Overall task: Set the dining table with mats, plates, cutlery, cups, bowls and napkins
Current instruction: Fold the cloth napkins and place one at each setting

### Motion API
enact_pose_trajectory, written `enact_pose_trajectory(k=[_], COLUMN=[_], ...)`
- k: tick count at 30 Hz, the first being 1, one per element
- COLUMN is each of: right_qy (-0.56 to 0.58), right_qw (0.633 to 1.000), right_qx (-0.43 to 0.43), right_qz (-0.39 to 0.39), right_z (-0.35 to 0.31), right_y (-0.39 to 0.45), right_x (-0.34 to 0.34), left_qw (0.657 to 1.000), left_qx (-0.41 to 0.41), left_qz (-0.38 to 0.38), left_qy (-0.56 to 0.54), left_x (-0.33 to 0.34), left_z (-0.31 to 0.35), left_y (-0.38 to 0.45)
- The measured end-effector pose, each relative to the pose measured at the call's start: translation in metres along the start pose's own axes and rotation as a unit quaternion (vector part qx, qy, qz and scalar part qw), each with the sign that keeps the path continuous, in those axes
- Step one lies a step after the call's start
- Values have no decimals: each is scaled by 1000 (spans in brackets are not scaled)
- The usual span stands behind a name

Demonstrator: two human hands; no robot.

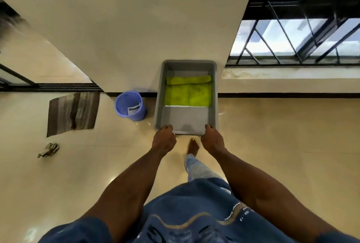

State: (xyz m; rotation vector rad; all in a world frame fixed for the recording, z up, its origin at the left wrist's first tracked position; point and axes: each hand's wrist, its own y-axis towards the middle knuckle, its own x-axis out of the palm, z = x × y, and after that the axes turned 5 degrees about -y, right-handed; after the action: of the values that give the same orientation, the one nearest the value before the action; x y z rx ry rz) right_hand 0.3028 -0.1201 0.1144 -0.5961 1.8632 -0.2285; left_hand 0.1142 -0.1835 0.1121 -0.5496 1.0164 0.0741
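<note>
I hold a grey plastic tub [160,94] out in front of me above the floor. My left hand [163,140] grips the near rim at its left corner and my right hand [212,139] grips the near rim at its right corner. Inside the tub lies a folded lime-green cloth [188,92] at the far end, on top of a white-edged sheet [187,106]. The near half of the tub floor is bare grey.
A blue plastic bin [129,106] stands on the tiled floor left of the tub, against a cream wall [136,28]. A striped brown doormat [73,113] and a crumpled scrap [48,150] lie further left. Barred windows [302,28] are at the right. My bare foot [192,146] is below the tub.
</note>
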Motion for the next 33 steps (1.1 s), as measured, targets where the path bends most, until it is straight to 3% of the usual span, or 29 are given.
enact_pose_trajectory(k=[10, 18, 29, 33], right_qy=[-2, -36, -99, -110], right_qw=[999, 996, 984, 982], right_qx=[-12, -19, -82, -88], right_qz=[-53, -76, -126, -123], right_z=[-17, 5, 22, 27], right_y=[153, 239, 319, 330], right_x=[-30, -12, 52, 66], left_qw=[997, 993, 981, 967], left_qx=[-63, -82, 73, 182], left_qz=[-49, -77, -151, -123], left_qy=[-2, -30, 100, 128], left_x=[-30, -5, 69, 79], left_z=[16, 20, -16, -37], left_y=[153, 248, 327, 344])
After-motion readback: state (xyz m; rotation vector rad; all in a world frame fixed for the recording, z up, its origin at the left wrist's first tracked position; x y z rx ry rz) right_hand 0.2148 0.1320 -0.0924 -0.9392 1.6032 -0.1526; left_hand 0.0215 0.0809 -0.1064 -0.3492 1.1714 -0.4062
